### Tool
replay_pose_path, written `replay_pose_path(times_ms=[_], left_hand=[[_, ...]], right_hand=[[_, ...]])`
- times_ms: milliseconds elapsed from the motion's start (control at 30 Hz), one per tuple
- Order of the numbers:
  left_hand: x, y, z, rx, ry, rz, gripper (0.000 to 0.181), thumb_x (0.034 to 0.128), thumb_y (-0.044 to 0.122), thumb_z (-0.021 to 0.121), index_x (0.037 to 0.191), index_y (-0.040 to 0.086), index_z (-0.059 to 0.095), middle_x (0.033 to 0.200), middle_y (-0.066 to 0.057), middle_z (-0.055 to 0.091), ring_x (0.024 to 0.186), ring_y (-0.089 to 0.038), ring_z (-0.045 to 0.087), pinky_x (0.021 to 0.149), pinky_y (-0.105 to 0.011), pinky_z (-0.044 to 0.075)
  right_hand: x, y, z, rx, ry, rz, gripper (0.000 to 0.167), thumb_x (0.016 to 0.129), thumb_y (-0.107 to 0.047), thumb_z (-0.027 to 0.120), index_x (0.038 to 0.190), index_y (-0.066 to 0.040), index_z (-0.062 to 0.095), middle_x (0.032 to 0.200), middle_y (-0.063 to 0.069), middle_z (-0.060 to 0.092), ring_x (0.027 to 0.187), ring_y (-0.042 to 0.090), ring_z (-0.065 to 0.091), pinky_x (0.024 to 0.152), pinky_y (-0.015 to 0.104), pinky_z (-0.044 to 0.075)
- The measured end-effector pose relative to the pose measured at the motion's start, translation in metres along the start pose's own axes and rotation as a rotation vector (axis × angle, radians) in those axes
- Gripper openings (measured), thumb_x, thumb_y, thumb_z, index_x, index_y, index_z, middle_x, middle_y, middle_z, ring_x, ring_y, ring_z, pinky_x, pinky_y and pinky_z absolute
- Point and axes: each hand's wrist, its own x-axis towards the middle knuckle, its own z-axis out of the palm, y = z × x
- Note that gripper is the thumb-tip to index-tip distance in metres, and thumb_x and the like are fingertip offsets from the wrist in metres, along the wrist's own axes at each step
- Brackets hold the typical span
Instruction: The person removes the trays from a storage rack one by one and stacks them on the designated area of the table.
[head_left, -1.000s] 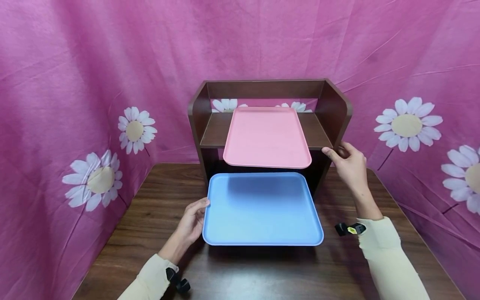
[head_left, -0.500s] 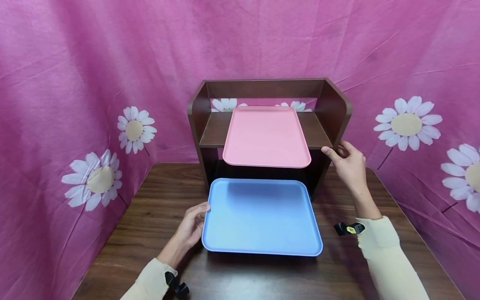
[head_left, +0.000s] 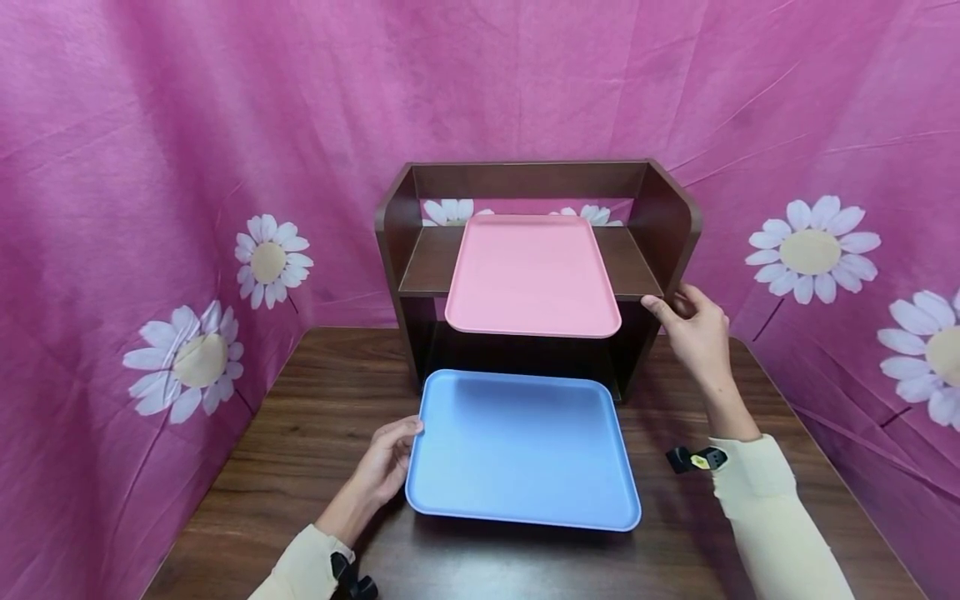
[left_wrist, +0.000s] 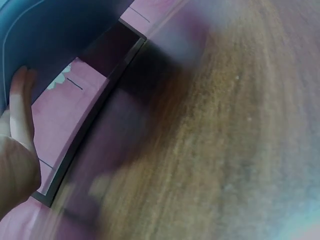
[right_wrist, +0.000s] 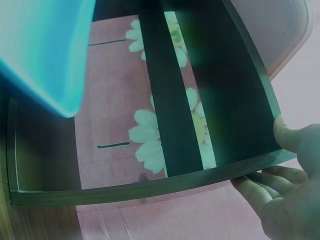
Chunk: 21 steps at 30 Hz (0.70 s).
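Note:
My left hand (head_left: 384, 460) grips the left rim of a light blue tray (head_left: 525, 454), which hangs in front of the brown shelf (head_left: 671, 221), above the tabletop. In the left wrist view the fingers (left_wrist: 21, 107) lie against the underside of the blue tray (left_wrist: 65, 35). The right hand (head_left: 697, 337) holds the right side panel of the shelf, thumb on the front edge and fingers round the outer face, as the right wrist view also shows. A pink tray (head_left: 534, 275) rests on the upper board, its front end jutting out past the board.
Under the upper board lies the dark lower compartment (head_left: 517, 354) of the shelf, behind the blue tray. The shelf stands at the back of a wooden table (head_left: 300, 417). A pink curtain (head_left: 315, 100) with daisies surrounds the table at the back and sides.
The blue tray has moved away from the shelf, toward me, and turned slightly, with the left hand on its rim. More of the lower compartment shows. The right hand and pink tray keep their places.

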Motion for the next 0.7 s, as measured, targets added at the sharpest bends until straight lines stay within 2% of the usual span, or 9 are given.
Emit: replay_pose_path(times_ms=[367,700], left_hand=[[0.000,-0.008,-0.002,0.031,0.012,-0.038,0.033,0.1040,0.000,0.045,0.101,0.016,0.075,0.082,0.007,0.079,0.075,-0.002,0.074,0.071,-0.020,0.063],[0.000,-0.013,-0.003,0.032,-0.026,-0.088,0.031,0.1031,0.000,0.046,0.101,0.015,0.073,0.081,0.006,0.078,0.075,-0.005,0.074,0.069,-0.022,0.063]], right_hand=[[0.001,-0.001,0.000,-0.003,0.007,-0.001,0.051,0.097,-0.043,0.079,0.125,-0.002,0.071,0.124,0.025,0.073,0.065,-0.017,0.064,0.064,0.004,0.048],[0.001,0.000,0.001,0.020,0.008,0.000,0.048,0.096,-0.040,0.080,0.121,0.000,0.072,0.122,0.025,0.074,0.066,-0.019,0.063,0.061,0.004,0.049]])
